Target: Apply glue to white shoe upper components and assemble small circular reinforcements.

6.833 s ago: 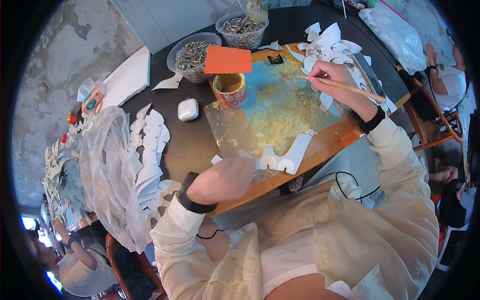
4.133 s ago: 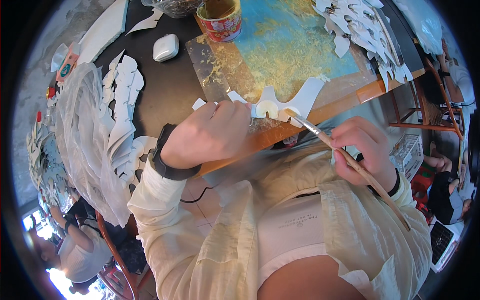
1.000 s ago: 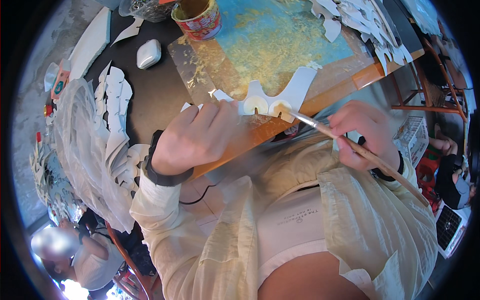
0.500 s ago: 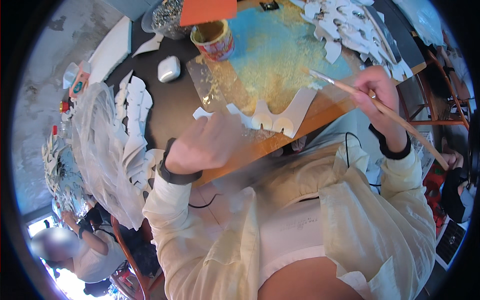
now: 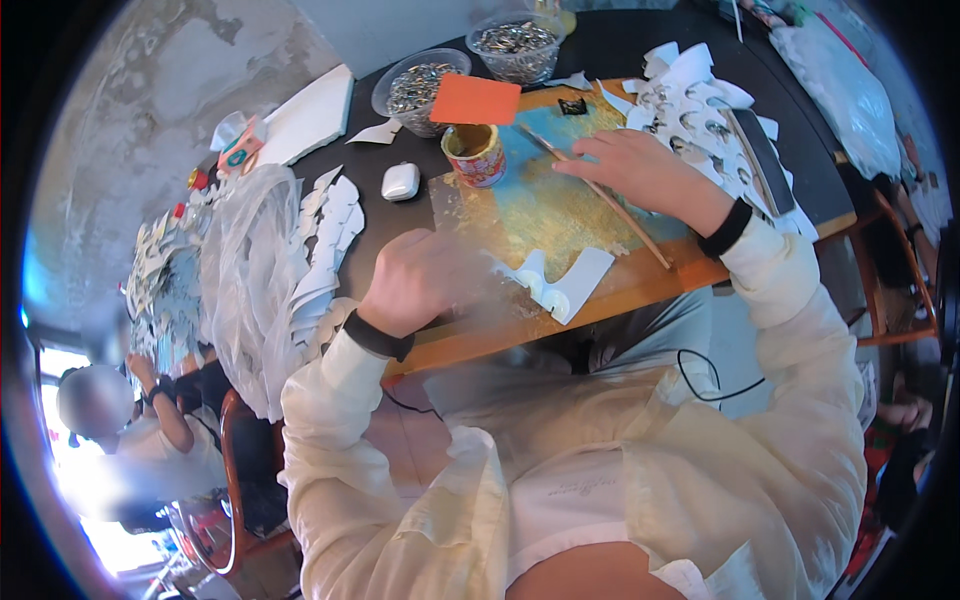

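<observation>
A wooden-handled brush [image 5: 622, 214] lies slantwise across the stained work board [image 5: 540, 205]. Over it is my right hand [image 5: 640, 172], with its fingers stretched out, near or touching the handle and not wrapped round it. My left hand [image 5: 415, 283] is at the near edge of the table, its fingers smeared by motion. Whether it holds anything cannot be made out. Just right of it lies a white cut-out piece [image 5: 560, 290] with curved notches and pale round patches. A small patterned pot [image 5: 476, 165] stands at the back of the board.
An orange card [image 5: 476, 100] is by the pot. Behind are two tubs of small metal parts [image 5: 515, 50]. White cut-outs [image 5: 690, 110] pile up at right beside a dark phone-like slab [image 5: 758, 160]. A white case [image 5: 400, 182] and plastic bag [image 5: 250, 280] are left; another person [image 5: 150, 440] sits beyond.
My right hand has moved forward and left; the brush it held now lies on the board. My left hand stays near the white piece, still blurred. The view has shifted, showing more of the table's back.
</observation>
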Demonstrator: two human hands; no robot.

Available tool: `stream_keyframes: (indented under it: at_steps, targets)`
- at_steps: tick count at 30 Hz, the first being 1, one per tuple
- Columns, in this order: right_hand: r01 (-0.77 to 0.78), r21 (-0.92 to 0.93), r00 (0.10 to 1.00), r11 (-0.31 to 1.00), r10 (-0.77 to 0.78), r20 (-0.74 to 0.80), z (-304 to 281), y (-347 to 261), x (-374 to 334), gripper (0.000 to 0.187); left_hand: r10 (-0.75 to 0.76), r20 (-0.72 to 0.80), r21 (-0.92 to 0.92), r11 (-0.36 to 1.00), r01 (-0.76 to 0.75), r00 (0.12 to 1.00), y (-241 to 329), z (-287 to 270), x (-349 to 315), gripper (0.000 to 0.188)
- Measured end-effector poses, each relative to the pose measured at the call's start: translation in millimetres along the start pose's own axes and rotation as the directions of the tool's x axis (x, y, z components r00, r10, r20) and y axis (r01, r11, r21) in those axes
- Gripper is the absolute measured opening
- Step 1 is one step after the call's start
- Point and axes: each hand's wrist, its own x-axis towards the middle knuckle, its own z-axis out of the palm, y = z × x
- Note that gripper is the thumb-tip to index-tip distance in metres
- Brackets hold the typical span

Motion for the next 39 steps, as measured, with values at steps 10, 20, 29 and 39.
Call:
stream_keyframes:
  at_steps: [10,20,29,39]
  targets:
    - [-0.138,0.784,0.971,0.605,0.238,-0.012,-51,0,-13,0.028,-0.301,-0.051,0.025,0.953,0.302,0.952,-21,-84,33,0.008]
    - [-0.051,0.971,0.875,0.234,0.479,-0.070,-36,1,12,0.050,-0.708,0.464,-0.668,0.116,0.735,0.533,-11,-57,49,0.019]
    - [-0.174,0.959,0.911,0.224,0.407,0.070,-15,23,35,0.030,-0.584,0.425,-0.793,0.127,0.596,0.691,-40,-8,41,0.030]
    - [-0.115,0.928,0.873,0.354,0.483,-0.076,8,40,39,0.021,-0.573,0.514,-0.818,-0.104,0.565,0.638,-44,36,58,0.028]
